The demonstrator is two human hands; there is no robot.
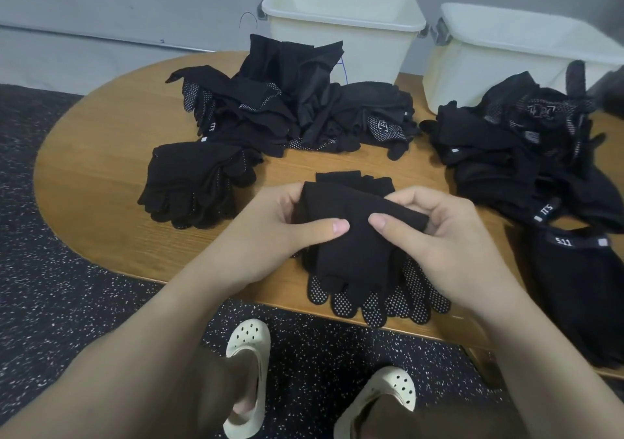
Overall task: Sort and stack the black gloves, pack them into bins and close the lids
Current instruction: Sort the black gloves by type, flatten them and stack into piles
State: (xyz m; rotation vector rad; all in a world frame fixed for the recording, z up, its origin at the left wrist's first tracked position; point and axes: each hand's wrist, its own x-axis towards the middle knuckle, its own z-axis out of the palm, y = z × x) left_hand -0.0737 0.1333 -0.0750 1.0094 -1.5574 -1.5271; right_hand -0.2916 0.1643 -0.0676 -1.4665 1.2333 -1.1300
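Observation:
Both my hands grip one black glove (354,252) by its cuff above the table's near edge: my left hand (287,225) pinches the left side, my right hand (435,232) the right side. Its fingers hang toward me over a small stack of dotted-palm gloves (378,300). A neat glove stack (192,188) lies to the left. A loose heap of gloves (290,100) sits at the back centre, another heap (520,141) on the right. Two white bins stand open behind: one (341,23) at centre, one (526,53) at right. No lids are in view.
The oval wooden table (101,154) stands on dark speckled flooring. More black gloves (580,290) marked 5.11 lie at the table's right edge. My feet in white clogs (246,371) are below the table's front edge. A grey wall runs behind.

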